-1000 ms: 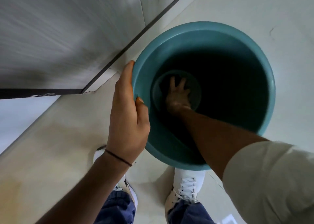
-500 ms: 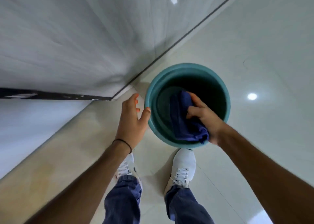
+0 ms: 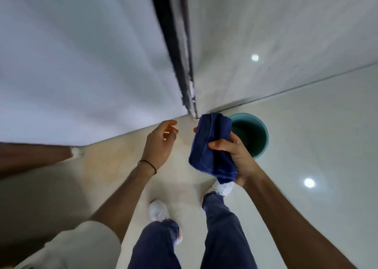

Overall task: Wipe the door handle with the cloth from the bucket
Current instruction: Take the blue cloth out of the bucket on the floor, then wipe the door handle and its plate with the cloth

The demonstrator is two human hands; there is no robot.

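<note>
My right hand (image 3: 235, 156) grips a folded dark blue cloth (image 3: 210, 146) and holds it up in front of me, above the floor. Just behind the cloth, a teal bucket (image 3: 259, 134) stands on the tiled floor against the wall; the cloth and my hand hide its left part. My left hand (image 3: 160, 144) hovers a short way left of the cloth with its fingers spread and nothing in it. No door handle shows in this view.
A white door or panel (image 3: 81, 64) fills the upper left, with a dark vertical edge (image 3: 176, 50) beside a grey tiled wall (image 3: 266, 33). My white shoes (image 3: 158, 210) and blue trousers stand on the glossy floor. A brown strip (image 3: 34, 156) crosses the left edge.
My right hand has lifted the blue cloth out of the bucket and raised it. My left hand has let go of the bucket rim. The view has risen away from the bucket.
</note>
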